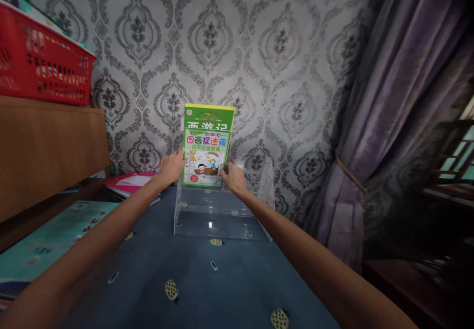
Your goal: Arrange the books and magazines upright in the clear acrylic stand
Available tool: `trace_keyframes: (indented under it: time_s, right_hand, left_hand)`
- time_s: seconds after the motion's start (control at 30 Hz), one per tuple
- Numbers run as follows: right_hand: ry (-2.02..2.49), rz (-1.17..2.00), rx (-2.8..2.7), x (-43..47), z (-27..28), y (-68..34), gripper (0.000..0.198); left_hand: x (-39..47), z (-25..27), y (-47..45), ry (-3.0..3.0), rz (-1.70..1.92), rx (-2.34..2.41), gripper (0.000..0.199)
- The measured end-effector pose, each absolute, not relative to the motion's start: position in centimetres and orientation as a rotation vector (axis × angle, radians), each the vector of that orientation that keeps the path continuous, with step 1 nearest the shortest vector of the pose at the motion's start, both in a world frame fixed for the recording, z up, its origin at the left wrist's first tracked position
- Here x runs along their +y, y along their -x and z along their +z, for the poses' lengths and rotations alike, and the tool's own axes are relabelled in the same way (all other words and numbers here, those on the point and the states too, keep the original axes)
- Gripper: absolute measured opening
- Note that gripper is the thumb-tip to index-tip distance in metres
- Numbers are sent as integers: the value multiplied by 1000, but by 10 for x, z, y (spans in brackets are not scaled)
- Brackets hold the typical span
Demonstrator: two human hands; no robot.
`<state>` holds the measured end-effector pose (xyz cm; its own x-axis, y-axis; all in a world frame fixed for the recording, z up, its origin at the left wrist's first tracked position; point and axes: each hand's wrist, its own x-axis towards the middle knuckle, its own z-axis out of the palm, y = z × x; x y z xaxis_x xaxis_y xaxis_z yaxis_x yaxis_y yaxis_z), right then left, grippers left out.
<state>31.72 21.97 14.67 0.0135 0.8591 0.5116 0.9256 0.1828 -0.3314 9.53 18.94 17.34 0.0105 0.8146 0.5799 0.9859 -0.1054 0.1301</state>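
Note:
Between my two hands stands a children's picture book with a white and green cover, cartoon figures and coloured Chinese characters. My left hand pinches its left edge, and my right hand grips its lower right edge. Behind it a taller green book with a yellow edge rises, its lower part hidden. Both books are upright at the left side of a clear acrylic tiered stand. The stand's lower tiers in front show no books.
A dark blue tablecloth with pineapple prints lies under the stand. At left are teal books, a pink-covered book, and a wooden cabinet bearing a red basket. Patterned wallpaper is behind; a purple curtain hangs right.

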Motion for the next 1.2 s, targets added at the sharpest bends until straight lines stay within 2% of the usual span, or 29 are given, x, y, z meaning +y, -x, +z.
trace_keyframes:
  time_s: [1.2]
  right_hand:
    - [1608, -136, -1825, 210, 143, -316, 25]
  left_hand:
    - [192, 179, -75, 2096, -628, -1794, 33]
